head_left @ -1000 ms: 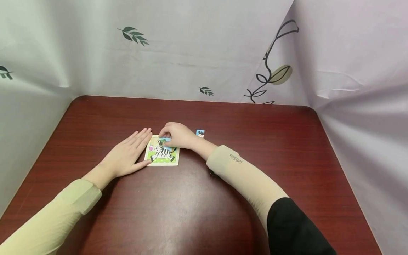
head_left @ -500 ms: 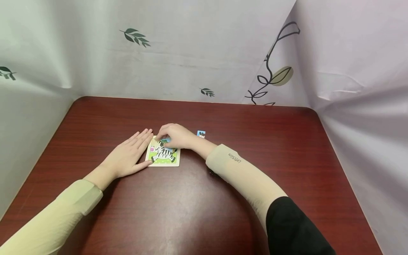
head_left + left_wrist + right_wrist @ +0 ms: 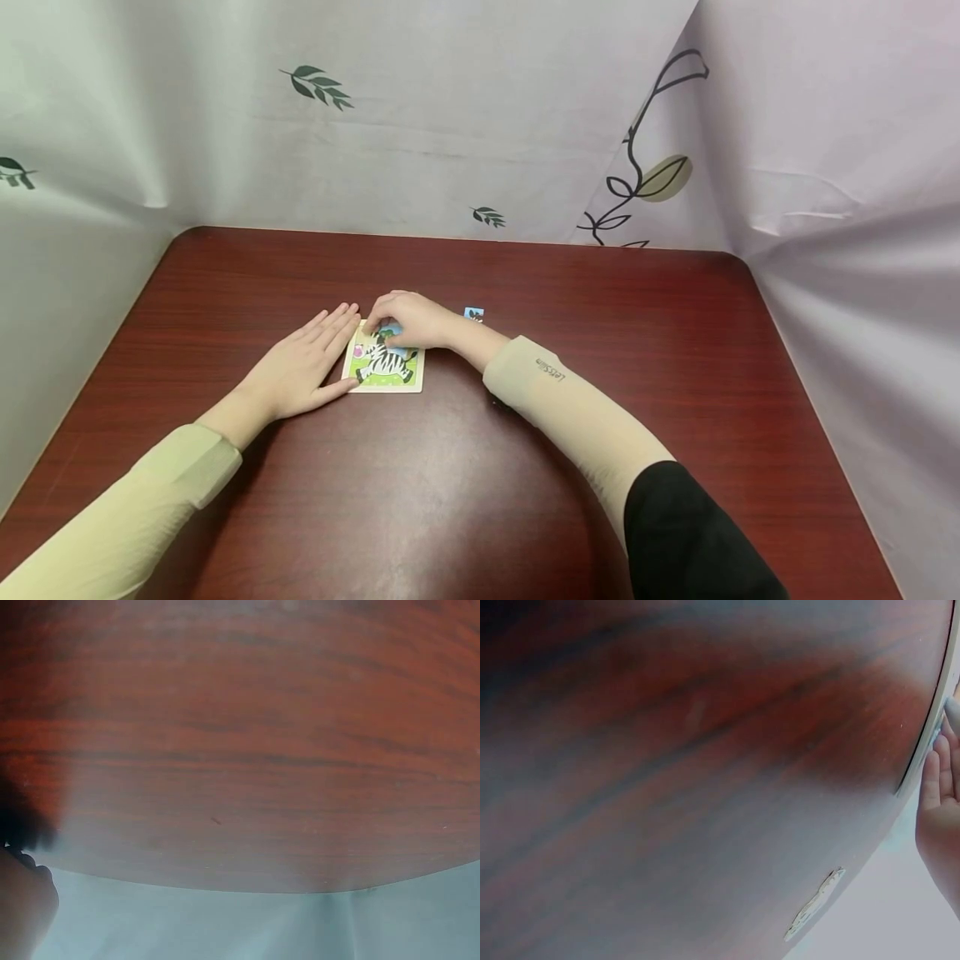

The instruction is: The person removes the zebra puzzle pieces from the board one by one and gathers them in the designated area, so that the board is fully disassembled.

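A square zebra puzzle board (image 3: 384,385) with a pale rim lies on the table in the head view. My left hand (image 3: 303,371) rests flat beside it, thumb and fingertips touching its left edge. My right hand (image 3: 416,319) reaches over the top of the board and holds a blue puzzle piece (image 3: 394,331) between bent index finger and thumb. The hand hides part of that piece and the board's upper right corner. A loose blue puzzle piece (image 3: 474,314) lies behind my right wrist, partly covered by it.
The dark red wooden table (image 3: 450,500) has rounded far corners. A pale curtain (image 3: 420,125) with leaf prints hangs round its back and sides. In the right wrist view, a small pale object (image 3: 815,904) lies on the table; its kind is unclear.
My right index finger has shifted slightly left over the board, spreading away from the thumb. The left hand keeps its place. The loose piece is a little more covered by the right wrist.
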`<state>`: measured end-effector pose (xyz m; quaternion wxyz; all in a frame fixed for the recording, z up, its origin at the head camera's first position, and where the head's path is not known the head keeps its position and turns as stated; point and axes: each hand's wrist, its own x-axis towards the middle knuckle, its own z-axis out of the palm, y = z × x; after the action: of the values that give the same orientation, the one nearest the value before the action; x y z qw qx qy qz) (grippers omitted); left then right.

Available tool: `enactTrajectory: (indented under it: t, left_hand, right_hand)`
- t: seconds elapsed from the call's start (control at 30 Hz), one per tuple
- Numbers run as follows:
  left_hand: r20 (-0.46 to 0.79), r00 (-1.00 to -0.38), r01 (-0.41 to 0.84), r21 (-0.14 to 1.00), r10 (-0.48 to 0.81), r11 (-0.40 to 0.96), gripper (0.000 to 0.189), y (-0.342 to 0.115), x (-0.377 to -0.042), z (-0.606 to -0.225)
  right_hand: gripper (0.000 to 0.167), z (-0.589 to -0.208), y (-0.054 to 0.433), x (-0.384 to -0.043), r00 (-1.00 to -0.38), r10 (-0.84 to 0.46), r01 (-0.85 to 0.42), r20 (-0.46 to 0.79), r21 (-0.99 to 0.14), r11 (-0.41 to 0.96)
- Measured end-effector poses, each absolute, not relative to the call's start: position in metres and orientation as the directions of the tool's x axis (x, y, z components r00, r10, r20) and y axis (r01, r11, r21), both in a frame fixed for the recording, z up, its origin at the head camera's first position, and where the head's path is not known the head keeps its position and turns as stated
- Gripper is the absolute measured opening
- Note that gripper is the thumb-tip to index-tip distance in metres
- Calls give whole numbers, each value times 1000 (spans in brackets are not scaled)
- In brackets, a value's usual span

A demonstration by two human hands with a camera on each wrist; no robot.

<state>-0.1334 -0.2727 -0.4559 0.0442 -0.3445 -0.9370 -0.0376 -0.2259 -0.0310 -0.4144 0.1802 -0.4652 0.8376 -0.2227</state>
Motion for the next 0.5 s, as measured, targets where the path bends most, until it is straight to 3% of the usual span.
enactTrajectory:
  t: [0.27, 0.5]
  left_hand:
    - [119, -759, 648, 42, 640, 760, 92, -274, -134, -456]
    - [114, -760, 647, 45, 640, 761, 92, -273, -133, -458]
  right_hand:
    - [30, -416, -33, -226, -509, -855, -682, -100, -559, 471]
    - [34, -415, -28, -230, -469, -876, -694, -114, -565, 445]
